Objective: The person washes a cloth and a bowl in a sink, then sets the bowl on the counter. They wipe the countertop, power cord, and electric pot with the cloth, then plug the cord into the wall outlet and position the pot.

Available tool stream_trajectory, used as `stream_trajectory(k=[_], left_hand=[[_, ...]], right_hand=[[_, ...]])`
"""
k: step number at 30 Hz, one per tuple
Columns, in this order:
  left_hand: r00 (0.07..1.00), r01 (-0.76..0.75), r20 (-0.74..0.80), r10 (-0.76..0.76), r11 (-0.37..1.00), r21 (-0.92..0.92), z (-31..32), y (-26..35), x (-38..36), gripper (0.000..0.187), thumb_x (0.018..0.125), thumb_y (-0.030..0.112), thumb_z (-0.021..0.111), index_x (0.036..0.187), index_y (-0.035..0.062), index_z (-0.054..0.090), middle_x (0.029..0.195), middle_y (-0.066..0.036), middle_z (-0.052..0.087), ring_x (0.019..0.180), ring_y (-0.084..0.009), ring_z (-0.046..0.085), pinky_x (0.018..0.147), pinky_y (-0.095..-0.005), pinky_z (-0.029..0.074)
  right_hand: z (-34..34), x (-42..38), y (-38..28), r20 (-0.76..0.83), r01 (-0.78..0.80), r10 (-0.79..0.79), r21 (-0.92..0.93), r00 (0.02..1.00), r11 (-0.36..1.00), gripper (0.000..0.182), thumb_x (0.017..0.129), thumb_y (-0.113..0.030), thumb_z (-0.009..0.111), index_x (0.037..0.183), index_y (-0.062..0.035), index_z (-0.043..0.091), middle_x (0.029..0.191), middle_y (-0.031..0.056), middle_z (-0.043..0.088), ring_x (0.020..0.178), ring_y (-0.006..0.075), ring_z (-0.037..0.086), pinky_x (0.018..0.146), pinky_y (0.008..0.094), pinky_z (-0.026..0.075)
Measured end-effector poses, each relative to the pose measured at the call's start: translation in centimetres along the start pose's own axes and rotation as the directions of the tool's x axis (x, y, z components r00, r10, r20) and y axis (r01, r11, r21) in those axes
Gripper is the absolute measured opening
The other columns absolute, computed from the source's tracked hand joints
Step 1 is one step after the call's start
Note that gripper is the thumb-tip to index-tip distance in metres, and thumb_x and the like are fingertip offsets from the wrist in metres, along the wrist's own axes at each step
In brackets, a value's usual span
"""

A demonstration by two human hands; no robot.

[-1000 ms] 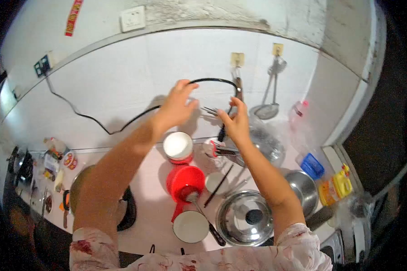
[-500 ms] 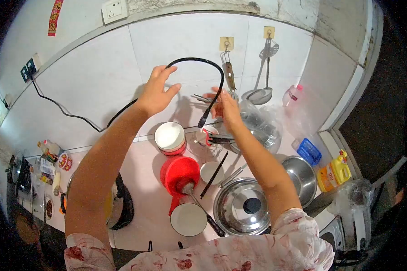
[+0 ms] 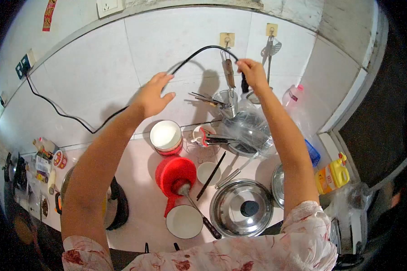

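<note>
Pale pink counter [image 3: 142,203] runs below a white tiled wall. Nearest sit a steel pot lid [image 3: 242,208] with a black knob and, to its left, a white bowl [image 3: 183,221] that looks empty. Behind them a red funnel-shaped strainer [image 3: 176,174] stands mouth down, with a small white cup [image 3: 208,171] and black chopsticks [image 3: 211,169] to its right. Farther back is a red-banded white bowl [image 3: 166,135]; what it holds cannot be told. A steel cup [image 3: 226,103] near the wall holds utensils. Against the wall, the left hand [image 3: 152,97] is spread wide, touching the black cable [image 3: 185,61], while the right hand [image 3: 253,72] grips the cable's plug end up by the hanging ladles [image 3: 269,49].
</note>
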State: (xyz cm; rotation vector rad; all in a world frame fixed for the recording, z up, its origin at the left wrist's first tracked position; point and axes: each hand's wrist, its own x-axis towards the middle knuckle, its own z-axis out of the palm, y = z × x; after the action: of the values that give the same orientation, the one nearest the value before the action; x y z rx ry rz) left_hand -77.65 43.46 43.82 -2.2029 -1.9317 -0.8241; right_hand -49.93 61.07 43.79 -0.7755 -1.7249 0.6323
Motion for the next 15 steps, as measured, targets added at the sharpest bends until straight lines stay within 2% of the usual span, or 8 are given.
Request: stream_trajectory(k=[2,3,5,6,8,10,12,15], left_hand=[[0.991,-0.133,-0.014,0.133,0.991,0.014,0.6,0.3,-0.4,0.050,0.081,0.019,0.058,0.125,0.0073,0.040,0.133,-0.019,0.032,0.124,-0.0313,0.032,0.103,-0.0361,0.027],[0.992,-0.126,-0.015,0.126,0.992,0.016,0.5,0.9,-0.9,0.050,0.081,0.019,0.058,0.125,0.0073,0.040,0.133,-0.019,0.032,0.124,-0.0313,0.032,0.103,-0.0361,0.027],[0.976,-0.220,-0.020,0.219,0.972,-0.089,-0.3,2.1,-2.7,0.050,0.080,0.020,0.059,0.124,0.0063,0.041,0.132,-0.019,0.033,0.123,-0.0320,0.033,0.102,-0.0366,0.028],[0.978,-0.211,-0.017,0.210,0.974,-0.085,-0.9,2.6,-4.1,0.050,0.080,0.020,0.059,0.124,0.0063,0.041,0.132,-0.019,0.033,0.123,-0.0320,0.033,0.102,-0.0366,0.028],[0.952,-0.295,0.052,0.301,0.950,-0.098,-2.3,3.7,-7.1,0.048,0.079,0.020,0.059,0.122,0.0055,0.043,0.132,-0.020,0.033,0.122,-0.0334,0.033,0.102,-0.0385,0.028],[0.945,-0.177,0.238,0.225,0.962,-0.207,-4.6,5.5,-9.7,0.046,0.077,0.019,0.059,0.119,0.0068,0.044,0.132,-0.020,0.033,0.122,-0.0348,0.033,0.101,-0.0416,0.028],[0.940,-0.149,0.276,0.202,0.968,-0.202,-6.8,6.1,-12.9,0.047,0.075,0.020,0.061,0.118,0.0076,0.045,0.132,-0.019,0.033,0.122,-0.0361,0.033,0.100,-0.0438,0.029],[0.933,-0.026,0.349,0.085,0.985,-0.168,-11.5,8.1,-16.3,0.043,0.074,0.012,0.062,0.113,0.0032,0.047,0.129,-0.021,0.035,0.119,-0.0359,0.037,0.098,-0.0402,0.031]], right_hand=[[0.1,3.0,0.8,-0.050,0.055,-0.068,-0.228,0.996,0.972,0.023,0.081,-0.024,0.057,0.088,-0.0041,0.066,0.066,0.0076,0.063,0.058,0.0157,0.058,0.057,0.0287,0.045],[0.3,4.0,1.0,-0.072,0.087,-0.113,-0.301,0.991,0.950,0.022,0.081,-0.024,0.057,0.088,-0.0058,0.066,0.066,0.0081,0.063,0.058,0.0175,0.059,0.058,0.0300,0.045],[0.7,6.1,1.7,-0.120,0.058,-0.110,-0.370,0.987,0.927,0.022,0.081,-0.026,0.056,0.089,-0.0082,0.066,0.067,0.0076,0.064,0.061,0.0208,0.060,0.059,0.0327,0.046],[0.8,6.3,1.2,-0.191,-0.015,-0.058,-0.363,0.980,0.932,0.023,0.081,-0.028,0.055,0.090,-0.0093,0.066,0.069,0.0084,0.064,0.064,0.0224,0.062,0.060,0.0347,0.046],[0.4,7.6,1.9,-0.205,-0.080,-0.019,-0.466,0.979,0.881,0.023,0.081,-0.029,0.054,0.090,-0.0118,0.067,0.075,0.0098,0.065,0.072,0.0260,0.062,0.065,0.0363,0.047],[0.7,8.4,3.4,-0.224,-0.109,-0.008,-0.502,0.975,0.858,0.022,0.081,-0.029,0.054,0.090,-0.0132,0.067,0.078,0.0102,0.065,0.076,0.0271,0.062,0.067,0.0369,0.048],[1.3,8.7,4.3,-0.280,-0.248,0.096,-0.578,0.955,0.778,0.021,0.079,-0.030,0.055,0.090,-0.0163,0.067,0.084,0.0099,0.065,0.081,0.0289,0.062,0.070,0.0384,0.049],[1.8,8.3,4.9,-0.288,-0.290,0.134,-0.611,0.948,0.737,0.021,0.078,-0.031,0.055,0.090,-0.0188,0.068,0.088,0.0094,0.065,0.083,0.0282,0.062,0.072,0.0391,0.049]])
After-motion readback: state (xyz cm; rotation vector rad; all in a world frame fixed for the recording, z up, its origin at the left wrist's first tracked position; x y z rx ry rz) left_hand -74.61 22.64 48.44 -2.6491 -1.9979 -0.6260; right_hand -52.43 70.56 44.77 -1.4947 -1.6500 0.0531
